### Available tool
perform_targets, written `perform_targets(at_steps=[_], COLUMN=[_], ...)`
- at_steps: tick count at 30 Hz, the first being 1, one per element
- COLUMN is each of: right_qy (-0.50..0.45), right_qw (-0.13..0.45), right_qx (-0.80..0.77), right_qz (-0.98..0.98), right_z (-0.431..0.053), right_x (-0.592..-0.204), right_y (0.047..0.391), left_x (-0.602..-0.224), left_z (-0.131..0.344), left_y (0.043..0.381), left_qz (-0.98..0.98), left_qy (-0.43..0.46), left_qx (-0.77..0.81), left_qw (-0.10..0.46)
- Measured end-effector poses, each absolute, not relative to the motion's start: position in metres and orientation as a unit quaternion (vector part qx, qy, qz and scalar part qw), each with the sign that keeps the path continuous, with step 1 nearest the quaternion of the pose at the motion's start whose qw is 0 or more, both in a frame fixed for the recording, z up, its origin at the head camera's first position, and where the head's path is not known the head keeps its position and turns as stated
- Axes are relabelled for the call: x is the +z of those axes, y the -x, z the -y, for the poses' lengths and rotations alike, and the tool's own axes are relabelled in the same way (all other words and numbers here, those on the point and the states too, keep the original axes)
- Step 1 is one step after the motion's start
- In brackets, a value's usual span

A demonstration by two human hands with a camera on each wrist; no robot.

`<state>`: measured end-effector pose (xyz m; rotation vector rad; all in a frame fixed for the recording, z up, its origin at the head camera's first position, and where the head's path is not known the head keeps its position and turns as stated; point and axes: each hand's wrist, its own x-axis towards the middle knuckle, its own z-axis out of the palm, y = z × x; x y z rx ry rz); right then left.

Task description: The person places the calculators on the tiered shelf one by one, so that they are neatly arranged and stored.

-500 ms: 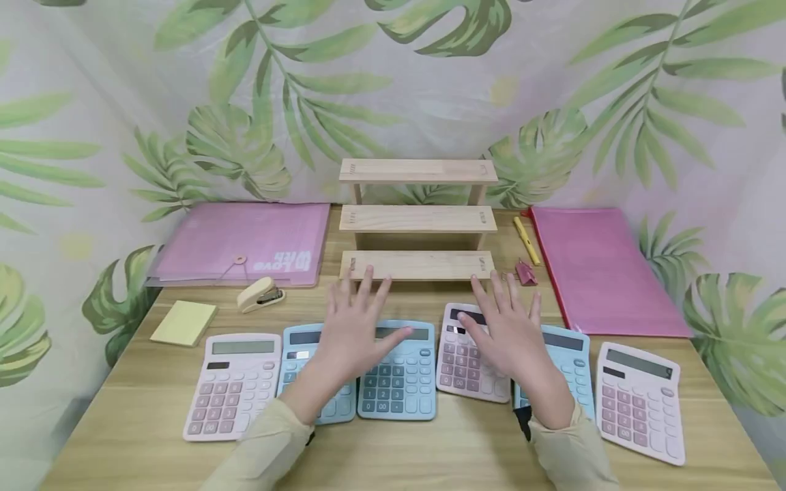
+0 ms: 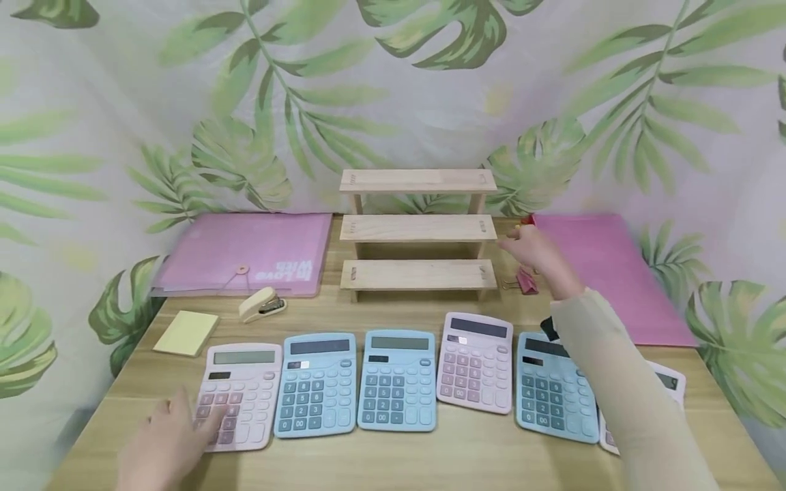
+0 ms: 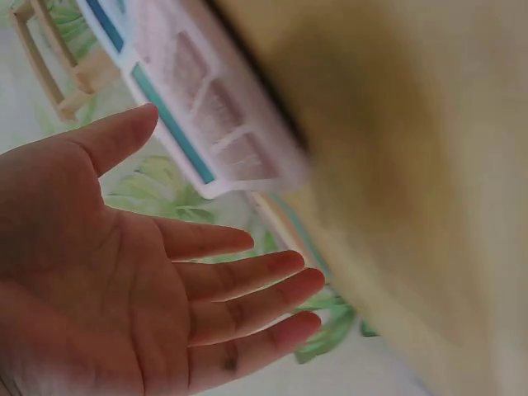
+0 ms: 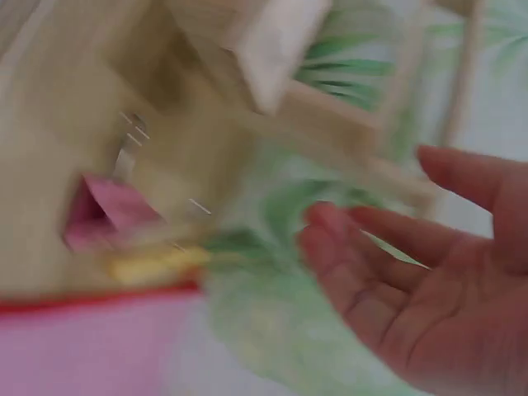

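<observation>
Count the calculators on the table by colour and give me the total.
Pink calculators: 3 (the far-right one partly hidden by the right sleeve)
Blue calculators: 3
Total: 6

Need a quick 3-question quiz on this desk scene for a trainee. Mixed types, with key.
1. Count: how many blue calculators are on the table?
2. True or false: the right hand is holding the stapler.
3. Multiple choice: in the head view, what is the left hand nearest to?
A) wooden stand
B) leftmost pink calculator
C) red-edged folder

Key:
1. Three
2. False; it holds nothing
3. B
</observation>
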<state>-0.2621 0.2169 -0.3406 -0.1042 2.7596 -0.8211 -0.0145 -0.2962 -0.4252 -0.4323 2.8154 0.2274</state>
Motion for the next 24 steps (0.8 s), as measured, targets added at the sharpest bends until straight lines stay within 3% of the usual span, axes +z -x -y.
perform_targets(at_steps=[3,10,24], right_qy=[-0.012,-0.097,-0.112], right_qw=[0.158,0.201,0.214], right_qx=[-0.423,-0.702,-0.728], right_qz=[-0.892,-0.676,-0.642], right_z=[-0.216,-0.212,-0.216], right_x=[-0.358,-0.371,-0.374], right_y=[0.286,0.304,0.306], left_x=[-0.435,-0.435,-0.446], left_z=[0.303,0.303,0.316], left_y=[0.003,-0.003,0.018], left_qz=[-0.967,-0.973,-0.939], left_qy=[0.163,0.165,0.148], left_qx=[0.087,0.12,0.264], left_qw=[0.174,0.112,0.161])
